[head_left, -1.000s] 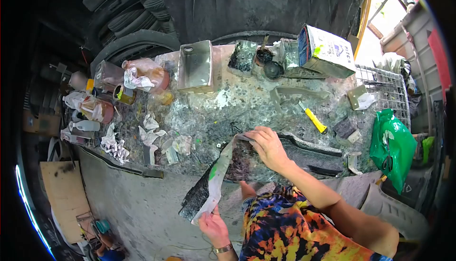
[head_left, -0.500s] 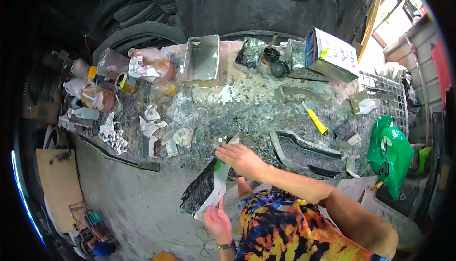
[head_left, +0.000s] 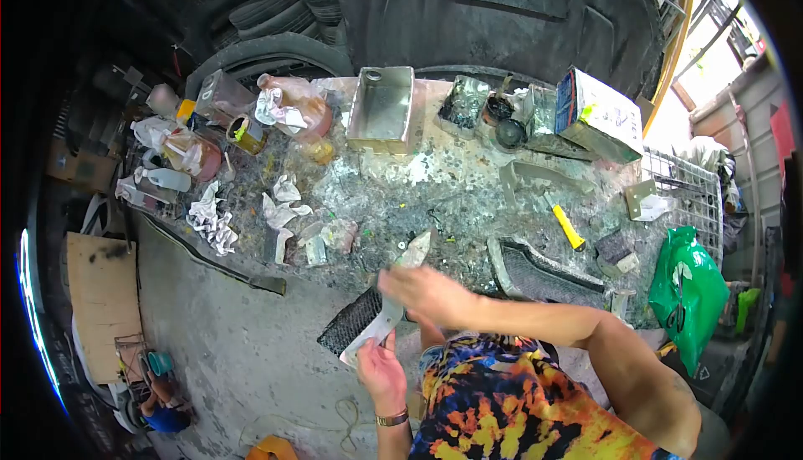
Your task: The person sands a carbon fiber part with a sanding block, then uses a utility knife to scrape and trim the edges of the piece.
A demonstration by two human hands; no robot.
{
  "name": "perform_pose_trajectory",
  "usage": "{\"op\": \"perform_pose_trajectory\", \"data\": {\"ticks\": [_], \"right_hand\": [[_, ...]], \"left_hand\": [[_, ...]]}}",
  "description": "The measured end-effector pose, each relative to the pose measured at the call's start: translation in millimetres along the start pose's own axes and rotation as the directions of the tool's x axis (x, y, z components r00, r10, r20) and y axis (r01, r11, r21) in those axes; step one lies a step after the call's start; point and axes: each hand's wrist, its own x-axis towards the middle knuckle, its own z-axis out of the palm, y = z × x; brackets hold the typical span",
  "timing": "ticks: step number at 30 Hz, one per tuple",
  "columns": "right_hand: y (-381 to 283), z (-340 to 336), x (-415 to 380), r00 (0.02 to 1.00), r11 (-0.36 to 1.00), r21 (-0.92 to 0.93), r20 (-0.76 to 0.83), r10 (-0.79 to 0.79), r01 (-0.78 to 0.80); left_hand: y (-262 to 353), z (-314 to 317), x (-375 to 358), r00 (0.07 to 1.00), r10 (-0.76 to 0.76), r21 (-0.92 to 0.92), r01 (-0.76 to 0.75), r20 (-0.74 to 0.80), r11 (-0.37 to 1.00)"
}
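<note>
Both hands on mesh strip — workbench

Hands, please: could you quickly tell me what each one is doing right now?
Left hand: closed on the lower end of the mesh strip.
Right hand: blurred, on the strip's upper part; grip unclear.

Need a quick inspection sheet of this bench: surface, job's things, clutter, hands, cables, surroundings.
Surface: workbench, heavily stained and spattered.
Job's things: dark woven strip with pale backing, held off the bench's near edge.
Clutter: crumpled rags, open metal tin, yellow-handled tool, carton, second mesh part.
Hands: left hand grips the strip's lower end; right hand lies on its upper part, blurred.
Cables: thin cord on floor.
Surroundings: large tyres, green bag.
</note>
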Motion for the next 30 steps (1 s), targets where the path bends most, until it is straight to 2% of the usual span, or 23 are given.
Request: {"op": "perform_pose_trajectory", "data": {"ticks": [1,2,3,5,7,9,10,13,14,15,17,20,21,23,24,27,29,30], "right_hand": [[-15,-7,-2,0.995,0.993,-0.055,0.01,-0.101,0.101],[-13,-8,-2,0.994,0.992,-0.06,0.008,-0.112,0.113],[-5,-10,2,0.994,0.992,-0.061,0.007,-0.107,0.108],[18,-11,13,0.997,0.998,0.004,0.031,0.067,-0.068],[7,-4,8,0.999,0.997,-0.071,0.005,0.033,-0.032],[-3,-6,1,0.994,0.98,-0.172,-0.001,-0.106,0.104],[7,-9,6,0.999,0.998,-0.05,0.03,-0.034,0.035],[8,-16,14,0.996,0.987,-0.151,0.056,0.066,-0.057],[-2,-20,7,0.996,0.99,-0.136,0.076,0.046,-0.035],[-15,-23,1,0.999,0.974,-0.224,-0.004,-0.041,0.039],[-6,-27,3,0.999,0.99,-0.132,0.006,0.047,-0.046],[6,-23,9,0.988,0.966,-0.211,0.003,0.155,-0.151],[-2,-27,5,0.988,0.964,-0.215,-0.007,0.156,-0.154],[-22,-36,-14,0.998,0.995,-0.071,-0.026,0.064,-0.066],[-9,-25,-13,0.998,0.981,-0.189,-0.052,0.035,-0.044],[6,-23,1,0.98,0.96,-0.199,-0.023,0.197,-0.198],[-15,-32,-13,0.996,0.969,-0.229,-0.017,0.092,-0.093],[-23,-39,-20,0.998,0.99,-0.122,-0.017,0.067,-0.068]], "left_hand": [[0,-2,2,1.0,0.006,0.0,-0.006,0.001,1.0],[-2,-8,3,1.0,-0.002,0.007,0.002,0.02,1.0],[-4,-11,3,0.999,-0.016,0.015,0.015,0.04,1.0],[-3,-4,2,1.0,-0.008,0.027,0.007,0.024,1.0],[1,2,5,1.0,0.012,0.044,-0.013,0.015,0.999],[2,6,4,0.999,-0.025,0.048,0.023,0.037,0.999],[2,10,2,0.999,-0.03,0.046,0.028,0.037,0.999],[1,16,3,0.998,0.023,0.116,-0.029,0.051,0.993],[-2,4,5,0.997,-0.005,0.086,-0.003,0.083,0.996],[-1,7,7,0.993,-0.03,0.051,0.024,0.113,0.998],[-6,13,3,0.996,-0.013,0.085,0.005,0.085,0.996],[-12,16,1,0.999,-0.008,0.125,0.003,0.039,0.992],[-11,17,4,1.0,-0.017,0.127,0.016,0.012,0.992],[-8,24,3,0.999,-0.01,0.134,0.004,0.04,0.991],[-9,26,0,0.998,-0.013,0.144,0.005,0.058,0.99],[-8,31,0,0.998,0.005,0.177,-0.016,0.062,0.984],[-3,34,-1,0.997,-0.02,0.17,0.009,0.068,0.985],[-3,36,-1,0.997,-0.05,0.154,0.04,0.062,0.987]]}}
